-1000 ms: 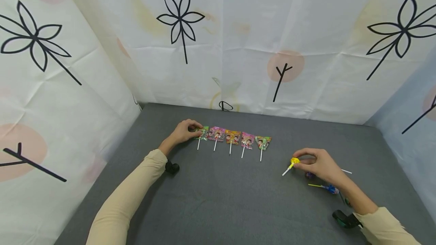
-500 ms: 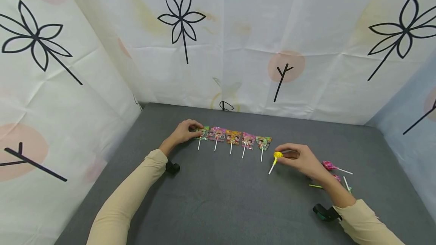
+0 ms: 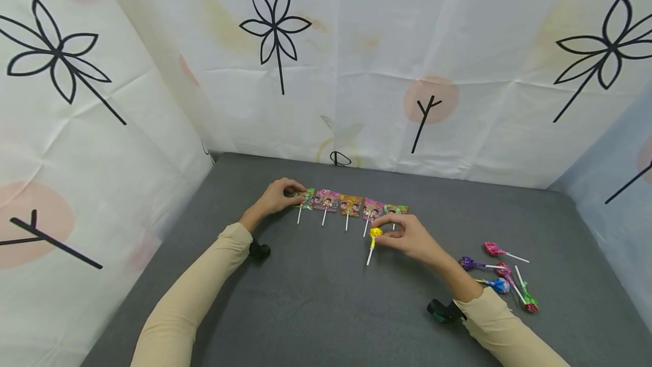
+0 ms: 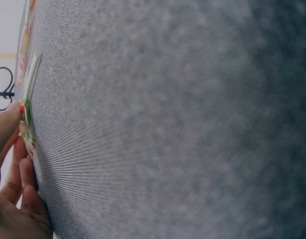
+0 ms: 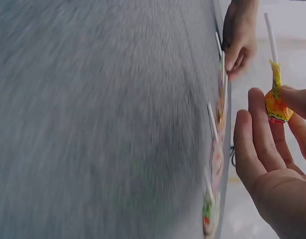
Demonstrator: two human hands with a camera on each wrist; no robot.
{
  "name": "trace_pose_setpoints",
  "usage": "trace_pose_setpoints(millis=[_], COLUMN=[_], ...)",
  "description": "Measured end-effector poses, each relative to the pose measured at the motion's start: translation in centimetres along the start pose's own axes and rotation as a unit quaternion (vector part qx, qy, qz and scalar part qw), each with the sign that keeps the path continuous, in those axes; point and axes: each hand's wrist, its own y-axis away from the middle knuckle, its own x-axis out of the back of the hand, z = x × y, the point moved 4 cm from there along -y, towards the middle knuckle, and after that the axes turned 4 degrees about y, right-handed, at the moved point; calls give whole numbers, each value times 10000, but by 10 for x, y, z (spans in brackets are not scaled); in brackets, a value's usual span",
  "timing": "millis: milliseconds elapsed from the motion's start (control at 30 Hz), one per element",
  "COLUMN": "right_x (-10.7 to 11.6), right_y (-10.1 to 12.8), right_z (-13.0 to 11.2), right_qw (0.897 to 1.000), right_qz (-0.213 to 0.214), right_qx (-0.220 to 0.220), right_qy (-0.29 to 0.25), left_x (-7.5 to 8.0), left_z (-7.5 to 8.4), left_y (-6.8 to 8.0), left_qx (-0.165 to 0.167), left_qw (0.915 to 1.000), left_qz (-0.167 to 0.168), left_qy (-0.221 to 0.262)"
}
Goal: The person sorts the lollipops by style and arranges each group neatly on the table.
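Lollipop [image 3: 374,235] (yellow one) is dangling stick-down; right hand [image 3: 410,238] is pinching its wrapped head, left hand [image 3: 276,197] is pinching a green-wrapped lollipop [image 3: 308,200] at left end of row [image 3: 350,205].

Curtained-off area, bldg. type unclear: grey tbl. [image 3: 316,310] w/ flower-print white curtains [image 3: 367,16] on 3 sides

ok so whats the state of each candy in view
Yellow lollipop, wrapped, pinched by the right hand
Leftmost flat lollipop, wrapped, held at its edge by the left hand
Other four flat lollipops, wrapped, lying in a row
Five other round lollipops, wrapped, lying scattered
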Motion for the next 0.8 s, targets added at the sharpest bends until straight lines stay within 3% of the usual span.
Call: trace_pose_setpoints(millis=[400, 800], right_x=[-46, -103], right_y=[-28, -56], right_z=[-4, -11], right_qw=[9990, 9983], right_qz=[2, -19], right_qx=[236, 133], right_qy=[-388, -560], left_x=[0, 0], left_z=[3, 0], left_y=[1, -2], left_qx=[66, 285], left_qw=[10000, 9995], left_qz=[-10, 27], left_qy=[-26, -134])
